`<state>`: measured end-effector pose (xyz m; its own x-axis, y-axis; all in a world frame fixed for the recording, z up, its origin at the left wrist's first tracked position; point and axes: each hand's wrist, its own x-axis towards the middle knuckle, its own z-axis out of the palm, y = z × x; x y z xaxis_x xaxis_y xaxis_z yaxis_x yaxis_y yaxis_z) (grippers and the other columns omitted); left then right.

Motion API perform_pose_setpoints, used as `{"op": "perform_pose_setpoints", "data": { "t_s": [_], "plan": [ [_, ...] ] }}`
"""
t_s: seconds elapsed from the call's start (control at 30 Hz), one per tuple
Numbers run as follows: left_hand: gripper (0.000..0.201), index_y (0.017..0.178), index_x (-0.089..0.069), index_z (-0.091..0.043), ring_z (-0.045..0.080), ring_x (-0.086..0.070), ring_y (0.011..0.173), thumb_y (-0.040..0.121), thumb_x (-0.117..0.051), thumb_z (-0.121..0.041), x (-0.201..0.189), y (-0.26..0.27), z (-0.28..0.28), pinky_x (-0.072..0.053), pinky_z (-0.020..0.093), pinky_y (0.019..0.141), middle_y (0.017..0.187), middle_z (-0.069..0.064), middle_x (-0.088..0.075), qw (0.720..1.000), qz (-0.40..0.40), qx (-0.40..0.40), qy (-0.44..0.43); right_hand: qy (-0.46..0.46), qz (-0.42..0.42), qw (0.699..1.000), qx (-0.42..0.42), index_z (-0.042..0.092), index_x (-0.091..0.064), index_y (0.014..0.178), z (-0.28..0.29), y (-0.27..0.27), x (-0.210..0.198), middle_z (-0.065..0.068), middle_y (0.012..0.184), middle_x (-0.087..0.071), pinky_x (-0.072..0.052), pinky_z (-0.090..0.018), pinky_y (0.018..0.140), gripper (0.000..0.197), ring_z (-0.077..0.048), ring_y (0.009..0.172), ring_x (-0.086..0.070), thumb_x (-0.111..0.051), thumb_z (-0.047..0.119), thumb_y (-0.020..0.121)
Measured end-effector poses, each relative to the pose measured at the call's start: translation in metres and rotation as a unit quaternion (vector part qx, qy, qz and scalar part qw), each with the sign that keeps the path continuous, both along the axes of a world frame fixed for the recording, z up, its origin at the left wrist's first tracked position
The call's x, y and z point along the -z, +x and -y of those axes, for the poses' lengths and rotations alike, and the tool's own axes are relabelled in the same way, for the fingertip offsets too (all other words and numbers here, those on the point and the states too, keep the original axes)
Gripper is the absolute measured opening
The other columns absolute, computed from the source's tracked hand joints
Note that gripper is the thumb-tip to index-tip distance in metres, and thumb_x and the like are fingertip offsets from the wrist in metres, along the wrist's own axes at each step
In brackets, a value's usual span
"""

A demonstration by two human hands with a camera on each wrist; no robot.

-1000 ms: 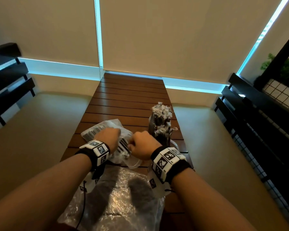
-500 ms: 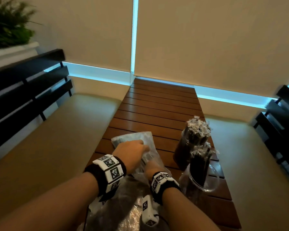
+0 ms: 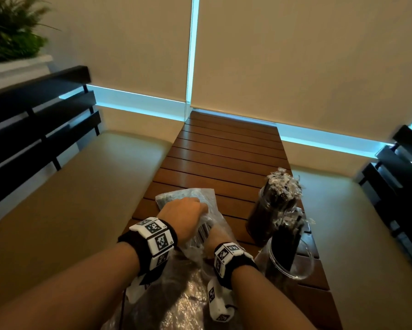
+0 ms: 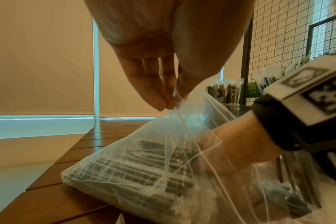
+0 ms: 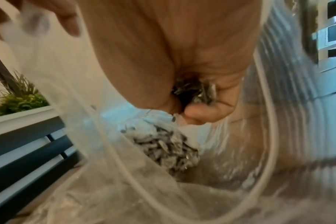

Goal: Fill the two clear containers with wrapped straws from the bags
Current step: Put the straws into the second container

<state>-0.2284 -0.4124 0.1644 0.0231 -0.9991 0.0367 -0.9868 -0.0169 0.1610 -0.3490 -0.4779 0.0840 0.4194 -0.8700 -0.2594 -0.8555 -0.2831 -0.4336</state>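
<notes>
— Slatted brown wooden tabletop [image 3: 224,153] between two beige cushioned benches; what is the person doing on it?

— The left hand [image 4: 157,84] pinches the top edge of the clear crinkled plastic bag of dark wrapped straws [image 4: 136,165], lifting its mouth. The right hand [image 5: 197,94] is inside that bag, fingers curled round a small bunch of straw ends.

— How should the pull go?

— Probably straight out along the straws' length, while the left hand keeps the mouth wide, so wrappers don't snag on the film.

— And the count?

— Two clear round containers stand right of the bag: the far container [image 3: 269,210] packed full, the near container [image 3: 288,260] only partly filled. Two bags show: the one being emptied, and a flattened plastic bag [image 3: 176,303] nearer the person than it.
</notes>
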Motion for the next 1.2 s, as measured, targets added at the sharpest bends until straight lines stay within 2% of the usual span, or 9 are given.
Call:
{"op": "perform_pose_setpoints", "data": {
  "t_s": [0.13,0.3,0.53,0.73,0.8,0.9,1.0,1.1,1.2],
  "plan": [
    [0.024,0.111,-0.065,-0.023,0.021,-0.063,0.096,0.091,-0.051,-0.019,0.001,-0.003,0.005,-0.054,0.038,0.083,0.103,0.001,-0.068,0.998,-0.047,-0.042,-0.001,-0.010,-0.036,0.999,-0.009,0.020,-0.045,0.141,-0.008,-0.012,-0.037,-0.003,0.143,-0.048,-0.040,-0.028,0.103,0.041,-0.021,0.128,-0.049,-0.050,0.020,0.100],
    [0.018,0.099,-0.069,-0.016,0.024,-0.064,0.089,0.091,-0.053,-0.021,-0.004,-0.015,0.013,-0.054,0.036,0.080,0.098,0.007,-0.070,0.993,-0.086,-0.085,-0.016,-0.012,-0.126,0.992,-0.020,0.008,-0.060,0.117,-0.020,-0.037,-0.087,-0.014,0.117,-0.063,-0.048,-0.037,0.075,0.027,-0.033,0.102,-0.063,-0.047,0.025,0.100],
    [0.023,0.108,-0.067,-0.012,0.028,-0.064,0.097,0.092,-0.056,-0.023,-0.018,-0.035,0.011,-0.053,0.033,0.082,0.109,0.011,-0.068,0.984,-0.105,-0.139,0.024,0.015,-0.167,0.981,-0.098,0.009,-0.049,0.094,-0.039,-0.111,-0.145,-0.004,0.077,-0.049,-0.042,-0.032,0.072,0.033,-0.026,0.082,-0.053,-0.039,0.038,0.105],
    [0.048,0.135,-0.047,-0.009,0.033,-0.056,0.114,0.088,-0.052,-0.020,-0.029,-0.045,0.003,-0.050,0.042,0.094,0.130,0.014,-0.055,0.960,-0.215,-0.178,0.033,-0.022,-0.141,0.986,-0.089,0.010,-0.056,0.095,-0.058,-0.167,-0.201,-0.006,0.087,-0.055,-0.041,-0.029,0.066,0.034,-0.021,0.081,-0.053,-0.038,0.037,0.105],
    [0.040,0.133,-0.048,-0.012,0.034,-0.059,0.107,0.096,-0.044,-0.026,-0.042,-0.049,0.001,-0.051,0.045,0.092,0.123,0.012,-0.059,0.912,-0.359,-0.196,-0.008,-0.054,-0.076,0.993,-0.077,0.013,-0.053,0.087,-0.061,-0.171,-0.208,-0.006,0.086,-0.056,-0.040,-0.029,0.062,0.035,-0.022,0.078,-0.054,-0.037,0.038,0.105],
    [0.056,0.115,-0.056,-0.018,0.030,-0.063,0.100,0.098,-0.027,-0.062,-0.078,-0.064,-0.008,-0.053,0.050,0.087,0.109,0.011,-0.062,0.736,-0.655,-0.171,-0.027,-0.095,0.013,0.993,-0.072,0.016,-0.051,0.091,-0.068,-0.163,-0.200,-0.006,0.086,-0.058,-0.046,-0.036,0.071,0.030,-0.024,0.079,-0.057,-0.037,0.039,0.105],
    [0.065,0.122,-0.047,-0.019,0.033,-0.068,0.101,0.085,-0.043,-0.072,-0.116,-0.074,-0.012,-0.057,0.050,0.080,0.114,0.015,-0.063,0.638,-0.759,-0.123,-0.052,-0.127,0.082,0.985,-0.082,0.020,-0.045,0.095,-0.074,-0.148,-0.171,-0.005,0.085,-0.061,-0.050,-0.041,0.070,0.020,-0.023,0.074,-0.058,-0.038,0.037,0.104],
    [0.066,0.141,-0.030,-0.025,0.028,-0.073,0.087,0.089,-0.065,-0.043,-0.139,-0.079,-0.009,-0.060,0.045,0.070,0.113,0.015,-0.064,0.620,-0.761,-0.112,-0.154,-0.137,0.140,0.976,-0.091,0.018,-0.040,0.096,-0.081,-0.137,-0.147,-0.003,0.076,-0.058,-0.047,-0.039,0.059,0.017,-0.020,0.062,-0.054,-0.041,0.034,0.103],
    [0.051,0.140,-0.030,-0.029,0.023,-0.073,0.075,0.097,-0.055,-0.015,-0.153,-0.093,-0.010,-0.062,0.042,0.069,0.105,0.012,-0.065,0.709,-0.656,-0.093,-0.240,-0.113,0.195,0.972,-0.072,0.015,-0.041,0.102,-0.084,-0.131,-0.135,-0.010,0.084,-0.065,-0.052,-0.048,0.066,0.023,-0.030,0.070,-0.063,-0.041,0.038,0.102]
  ]
}}
